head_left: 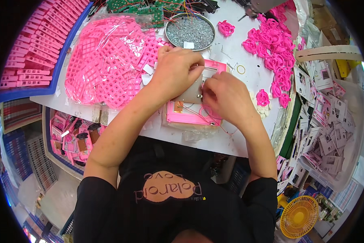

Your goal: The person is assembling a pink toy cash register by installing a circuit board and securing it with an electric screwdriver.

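Observation:
A pink plastic housing (pixel 186 117) lies in front of me on the white table, with a flat grey-brown panel (pixel 190 95) over its middle. Thin wires run across the housing's near part. My left hand (pixel 178 69) is over the panel's far left, its fingers curled and the thumb drawn in to them. At the panel's right edge, my right hand (pixel 227 95) has its fingers pinched close to a small metal part (pixel 199 96). What either hand grips is hidden behind the fingers.
A clear bag of pink keypads (pixel 105 60) lies left, beside a blue crate of pink housings (pixel 42 40). Beyond my hands stand a round tin of screws (pixel 190 32) and green circuit boards (pixel 141 8). Pink ring-shaped parts (pixel 273 52) are heaped right, near a grey tool (pixel 265 7).

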`<state>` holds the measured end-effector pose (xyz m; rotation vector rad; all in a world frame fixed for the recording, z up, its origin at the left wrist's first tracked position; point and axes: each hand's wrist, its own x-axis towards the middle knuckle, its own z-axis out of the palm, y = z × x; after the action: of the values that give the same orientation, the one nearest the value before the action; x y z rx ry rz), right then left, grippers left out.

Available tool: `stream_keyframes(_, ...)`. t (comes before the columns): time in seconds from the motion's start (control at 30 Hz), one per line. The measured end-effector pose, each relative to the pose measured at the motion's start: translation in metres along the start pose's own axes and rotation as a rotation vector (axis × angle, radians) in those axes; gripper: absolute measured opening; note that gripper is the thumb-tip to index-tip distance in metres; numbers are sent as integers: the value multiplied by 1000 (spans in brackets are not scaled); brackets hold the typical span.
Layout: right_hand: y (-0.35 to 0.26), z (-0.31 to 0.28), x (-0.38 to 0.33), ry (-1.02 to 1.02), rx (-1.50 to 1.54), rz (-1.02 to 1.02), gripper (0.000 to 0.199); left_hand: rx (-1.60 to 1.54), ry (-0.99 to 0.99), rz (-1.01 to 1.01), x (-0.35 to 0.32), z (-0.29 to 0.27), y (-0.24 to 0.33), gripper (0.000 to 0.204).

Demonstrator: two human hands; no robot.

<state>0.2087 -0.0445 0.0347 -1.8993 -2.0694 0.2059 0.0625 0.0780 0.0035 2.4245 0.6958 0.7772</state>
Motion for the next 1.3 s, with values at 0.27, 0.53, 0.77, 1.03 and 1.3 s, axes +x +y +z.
stream_keyframes(0.27,5,7,-16,76,192,8,8,229,-370,294,25,-7,1,6)
stream_keyframes(0.53,5,4,-17,122,190,-4,10,484,-727,518,53,7,24,11)
stream_keyframes(0.77,0,10,-23,156,254,76,10,487,-735,548,51,2,34,11)
stream_keyframes(1.03,-5,0,-9,75,-33,127,10,461,-950,145,88,-11,35,17)
stream_keyframes(1.3,12,23,-5,285,232,113,10,395,-900,179,83,-4,17,23)
